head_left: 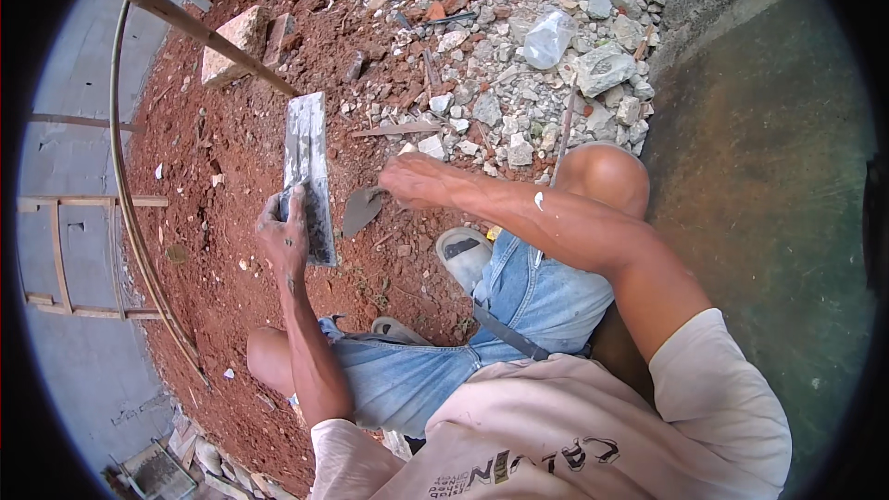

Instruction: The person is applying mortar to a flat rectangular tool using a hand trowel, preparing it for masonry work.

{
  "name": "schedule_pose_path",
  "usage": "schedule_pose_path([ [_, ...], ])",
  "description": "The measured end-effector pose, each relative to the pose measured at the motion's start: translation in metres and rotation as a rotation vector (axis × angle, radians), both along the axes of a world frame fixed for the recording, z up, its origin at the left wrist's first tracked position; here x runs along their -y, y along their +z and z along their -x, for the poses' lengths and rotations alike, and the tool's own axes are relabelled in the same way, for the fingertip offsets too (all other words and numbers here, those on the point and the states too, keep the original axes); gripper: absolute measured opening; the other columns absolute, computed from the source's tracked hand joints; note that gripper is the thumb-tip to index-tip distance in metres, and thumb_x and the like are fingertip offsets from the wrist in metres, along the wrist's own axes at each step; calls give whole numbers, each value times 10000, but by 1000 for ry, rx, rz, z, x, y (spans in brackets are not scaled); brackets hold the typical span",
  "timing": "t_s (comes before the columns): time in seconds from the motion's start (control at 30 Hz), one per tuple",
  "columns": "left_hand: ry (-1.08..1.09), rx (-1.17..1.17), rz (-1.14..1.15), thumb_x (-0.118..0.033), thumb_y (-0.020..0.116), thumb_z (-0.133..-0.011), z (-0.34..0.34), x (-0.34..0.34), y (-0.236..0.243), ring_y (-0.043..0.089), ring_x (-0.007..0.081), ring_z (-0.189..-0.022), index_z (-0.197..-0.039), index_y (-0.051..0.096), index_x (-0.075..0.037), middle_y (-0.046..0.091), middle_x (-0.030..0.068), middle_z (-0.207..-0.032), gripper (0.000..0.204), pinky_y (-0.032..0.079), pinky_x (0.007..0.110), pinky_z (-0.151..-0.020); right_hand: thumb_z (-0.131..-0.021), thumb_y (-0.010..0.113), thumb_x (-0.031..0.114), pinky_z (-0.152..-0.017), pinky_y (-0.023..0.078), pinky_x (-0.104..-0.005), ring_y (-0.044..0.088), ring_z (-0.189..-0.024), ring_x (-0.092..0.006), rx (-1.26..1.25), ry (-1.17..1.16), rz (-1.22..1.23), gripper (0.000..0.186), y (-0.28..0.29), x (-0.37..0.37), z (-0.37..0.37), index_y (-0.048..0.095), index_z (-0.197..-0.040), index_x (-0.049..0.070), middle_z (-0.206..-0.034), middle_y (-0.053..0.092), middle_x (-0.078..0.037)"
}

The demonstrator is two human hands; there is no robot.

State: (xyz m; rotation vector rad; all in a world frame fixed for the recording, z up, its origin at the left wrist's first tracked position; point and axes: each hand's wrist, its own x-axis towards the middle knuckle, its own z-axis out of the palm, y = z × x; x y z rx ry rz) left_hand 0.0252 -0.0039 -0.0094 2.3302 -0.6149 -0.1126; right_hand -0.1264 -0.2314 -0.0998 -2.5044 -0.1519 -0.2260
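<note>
The left hand (282, 236) holds a long rectangular metal float (306, 134), its face streaked with pale and dark grey smears. The float stands nearly lengthwise in the view, its far end tipped slightly left. The fingers are closed at its left edge, around the nearer half; the thumb points away from the body and lies over the dark part there. Most of the float's length runs beyond the fingers, with a shorter stretch on the near side of them.

The right hand (407, 180) is shut in a fist around a small trowel with a grey leaf-shaped metal blade (361, 211). The handle is hidden inside the fingers; the blade sticks out to the left and toward the body. It sits between the fist and the float, just beside the float's right edge; whether they touch cannot be told.

Both tools are above reddish-brown soil (222, 259). A thin brown wooden strip (396, 130) lies just beyond the right fist, and a heap of pale broken stones (519, 120) spreads farther out, with a crumpled clear plastic bag (548, 37) on it.
</note>
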Motion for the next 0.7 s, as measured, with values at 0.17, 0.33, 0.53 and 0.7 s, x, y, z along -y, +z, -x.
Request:
schedule_pose_path([
  [0.17,25,-20,66,-413,746,-1010,5,0,6,632,173,-772,-1082,773,49,735,86,-842,468,517,364,-736,-837,674,40,-840,618,-487,756,-980,-400,-405,-135,122,137,-19,28,-11,777,-905,-18,-986,771,-243],
  [0.33,31,37,22,-408,759,-992,1,-4,7,659,173,-779,-1085,774,46,755,123,-847,464,534,377,-748,-848,626,35,-833,612,-501,758,-938,-414,-382,-137,190,165,-29,50,1,746,-887,-70,-952,762,-262],
  [0.53,49,-18,29,-380,769,-989,4,1,12,618,155,-727,-1076,779,48,739,107,-800,436,520,373,-692,-810,655,63,-847,611,-490,758,-974,-422,-542,-205,151,239,-31,55,-3,761,-962,-87,-1018,764,-287],
  [0.7,35,-10,50,-374,770,-987,7,3,12,599,157,-700,-1049,772,51,723,107,-770,430,509,373,-666,-821,668,86,-824,608,-477,764,-963,-399,-551,-228,68,215,-17,57,-11,770,-943,-59,-1012,772,-260],
])
